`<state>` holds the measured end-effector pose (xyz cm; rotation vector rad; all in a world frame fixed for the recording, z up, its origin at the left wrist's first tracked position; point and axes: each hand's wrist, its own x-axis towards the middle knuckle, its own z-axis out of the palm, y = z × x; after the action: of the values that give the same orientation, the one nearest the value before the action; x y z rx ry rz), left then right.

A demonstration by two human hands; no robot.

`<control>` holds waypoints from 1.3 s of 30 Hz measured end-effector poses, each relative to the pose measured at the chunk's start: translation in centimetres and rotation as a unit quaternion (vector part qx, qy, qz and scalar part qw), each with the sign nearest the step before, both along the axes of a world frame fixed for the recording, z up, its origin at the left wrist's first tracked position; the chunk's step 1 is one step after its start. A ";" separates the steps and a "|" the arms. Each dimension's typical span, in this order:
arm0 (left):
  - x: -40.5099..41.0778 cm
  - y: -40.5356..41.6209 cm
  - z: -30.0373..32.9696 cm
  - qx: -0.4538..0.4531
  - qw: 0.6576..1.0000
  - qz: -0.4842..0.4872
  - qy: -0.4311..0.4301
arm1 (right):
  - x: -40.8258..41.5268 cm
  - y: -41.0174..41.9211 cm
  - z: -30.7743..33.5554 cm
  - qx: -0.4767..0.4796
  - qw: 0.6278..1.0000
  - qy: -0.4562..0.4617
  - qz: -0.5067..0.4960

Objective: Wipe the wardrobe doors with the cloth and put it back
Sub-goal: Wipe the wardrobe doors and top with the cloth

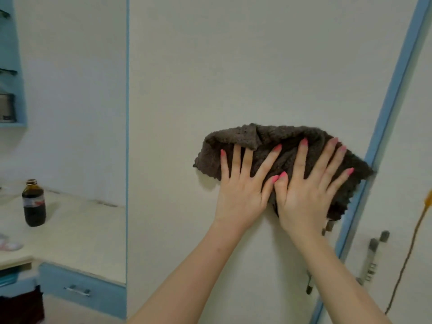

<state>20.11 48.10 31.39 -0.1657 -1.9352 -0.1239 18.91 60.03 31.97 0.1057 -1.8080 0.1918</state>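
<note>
A crumpled dark brown cloth [264, 139] lies pressed flat against a cream wardrobe door [233, 66]. My left hand [243, 190] and my right hand [306, 190] rest side by side on it, palms down, fingers spread, thumbs touching. The cloth's right end reaches the door's blue edge strip [392, 94]. Its lower right corner hangs over the top of a metal door handle [328, 226]. A second door [411, 160] stands to the right of the strip.
A dark glass bottle [34, 203] stands on a cream counter [77, 232] to the left, above a blue drawer [79, 289]. Blue shelves [9, 66] are at far left. Another metal handle [371, 256] and a hanging brown cord [411, 249] are on the right door.
</note>
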 end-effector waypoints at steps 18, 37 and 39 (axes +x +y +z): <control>1.4 -12.4 -2.6 0.328 0.943 -0.046 -0.008 | -0.2 -16.2 -4.7 0.058 0.998 0.011 0.034; 1.8 -10.7 -17.7 0.125 0.984 -0.010 -0.124 | -1.2 -10.1 -18.4 0.247 0.968 0.044 0.030; 1.7 -8.1 -16.9 0.139 0.978 -0.023 -0.152 | -1.2 -7.7 -18.0 0.239 0.970 0.046 0.024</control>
<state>21.80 40.05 14.50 -0.0034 -2.1929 -0.4720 17.71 52.37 13.92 0.4907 -1.7284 -0.2160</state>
